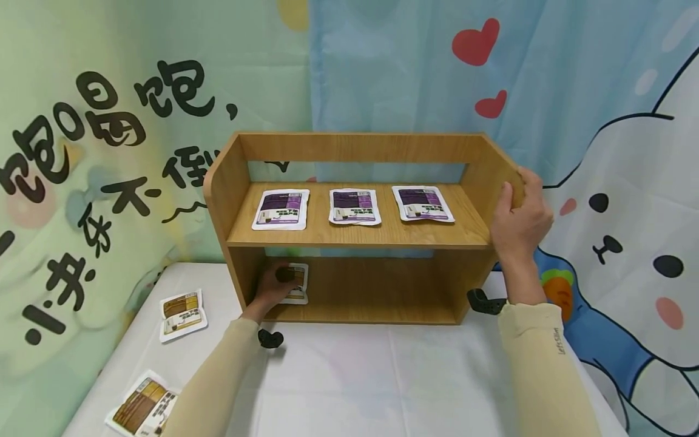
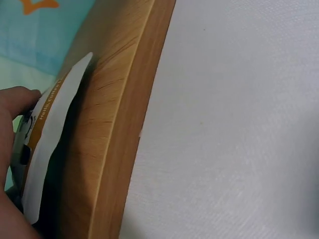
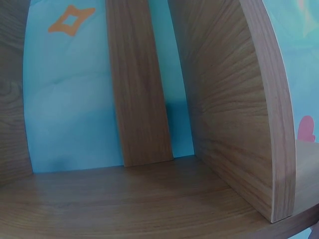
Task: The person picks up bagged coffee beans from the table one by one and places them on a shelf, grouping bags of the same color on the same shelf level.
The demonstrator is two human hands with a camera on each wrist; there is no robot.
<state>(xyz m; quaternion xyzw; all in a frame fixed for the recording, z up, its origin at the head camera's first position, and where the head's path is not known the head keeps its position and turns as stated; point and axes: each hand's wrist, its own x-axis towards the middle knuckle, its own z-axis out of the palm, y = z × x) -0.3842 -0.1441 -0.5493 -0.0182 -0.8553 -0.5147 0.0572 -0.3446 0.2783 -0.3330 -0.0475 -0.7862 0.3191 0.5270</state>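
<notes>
My left hand [image 1: 271,283] reaches into the left end of the lower shelf and grips a flat brown-and-white packet [image 1: 298,284]. In the left wrist view the packet [image 2: 56,117] leans at a tilt close over the shelf board, its near edge raised, with fingers at its far side. My right hand [image 1: 522,215] grips the upper right side panel of the small two-tier wooden shelf [image 1: 360,238], thumb on the inner side. Three purple-and-white packets lie spaced in a row on the upper tier: a left one [image 1: 281,210], a middle one [image 1: 354,207] and a right one [image 1: 423,203].
Two more brown-and-white packets lie on the white-covered table [image 1: 349,376] at the left: a farther one [image 1: 182,314] and a nearer one [image 1: 143,405] partly behind my left sleeve. Printed curtains [image 1: 382,73] hang behind the shelf. Its side panel [image 3: 224,94] stands upright in the right wrist view.
</notes>
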